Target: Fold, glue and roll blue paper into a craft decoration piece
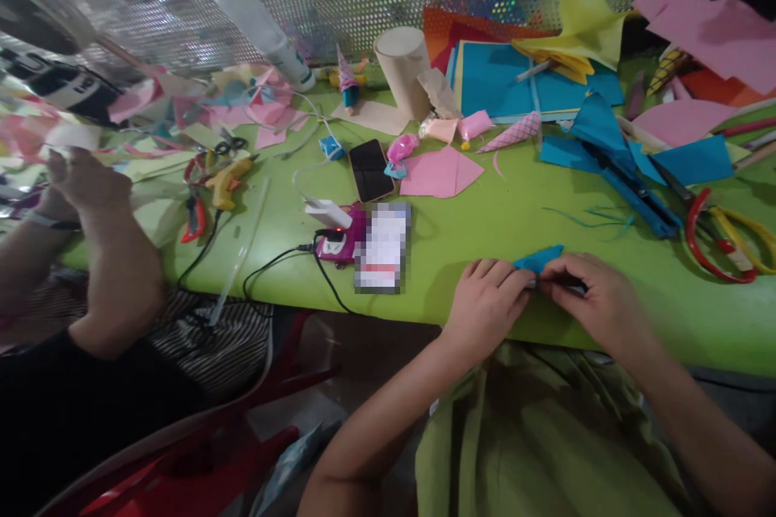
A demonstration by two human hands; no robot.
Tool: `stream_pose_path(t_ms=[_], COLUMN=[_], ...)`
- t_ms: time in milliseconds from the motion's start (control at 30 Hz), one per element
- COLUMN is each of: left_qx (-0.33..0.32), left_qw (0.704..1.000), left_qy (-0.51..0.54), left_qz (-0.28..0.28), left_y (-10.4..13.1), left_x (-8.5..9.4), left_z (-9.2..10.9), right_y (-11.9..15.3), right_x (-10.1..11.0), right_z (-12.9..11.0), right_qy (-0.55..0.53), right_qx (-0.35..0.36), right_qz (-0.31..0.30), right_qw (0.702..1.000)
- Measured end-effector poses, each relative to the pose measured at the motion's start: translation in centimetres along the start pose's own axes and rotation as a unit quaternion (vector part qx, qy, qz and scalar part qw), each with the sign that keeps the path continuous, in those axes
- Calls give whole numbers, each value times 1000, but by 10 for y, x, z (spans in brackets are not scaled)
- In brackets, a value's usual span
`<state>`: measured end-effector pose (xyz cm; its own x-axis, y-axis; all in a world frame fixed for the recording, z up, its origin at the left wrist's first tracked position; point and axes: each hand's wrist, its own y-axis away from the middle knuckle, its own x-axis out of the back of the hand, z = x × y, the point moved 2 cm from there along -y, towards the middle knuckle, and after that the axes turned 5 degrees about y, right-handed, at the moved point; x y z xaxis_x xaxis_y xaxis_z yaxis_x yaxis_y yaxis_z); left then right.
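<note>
A small folded blue piece point(541, 258), which looks like paper, is held between both hands near the table's front edge. My left hand point(488, 299) pinches it from the left with the fingers curled together. My right hand point(594, 295) grips its right side between thumb and fingers. Something thin and dark shows by the right fingertips, too small to make out. Beyond my right hand lie a blue cutter point(643, 198) and scissors with red and yellow handles point(724, 246).
Phones point(371, 170), a purple power strip point(343, 246) with cables, and a yellow glue gun point(227, 182) lie to the left on the green table point(478, 222). Blue sheets point(497, 85) and a cardboard tube point(401, 73) stand behind. Another person's hands point(90, 182) are at far left.
</note>
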<state>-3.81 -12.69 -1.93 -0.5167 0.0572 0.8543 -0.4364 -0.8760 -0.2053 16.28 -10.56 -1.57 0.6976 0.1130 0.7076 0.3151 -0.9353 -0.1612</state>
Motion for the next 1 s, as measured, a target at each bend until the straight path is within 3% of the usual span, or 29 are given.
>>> stream_pose_path(t_ms=[267, 500, 767, 1000], left_qx=[-55, -32, -22, -34], left_qw=[998, 999, 1000, 999], left_qy=[-7, -16, -6, -16], left_qz=[42, 30, 19, 37], left_y=[4, 3, 0, 0], left_x=[-1, 1, 2, 2], left_z=[1, 1, 1, 1], right_y=[0, 5, 10, 10], right_x=[3, 2, 4, 2], right_z=[-2, -6, 1, 8], right_qy=[8, 65, 159, 171], right_qx=[21, 78, 151, 150], right_qz=[-1, 32, 9, -3], right_qw=[1000, 994, 976, 974])
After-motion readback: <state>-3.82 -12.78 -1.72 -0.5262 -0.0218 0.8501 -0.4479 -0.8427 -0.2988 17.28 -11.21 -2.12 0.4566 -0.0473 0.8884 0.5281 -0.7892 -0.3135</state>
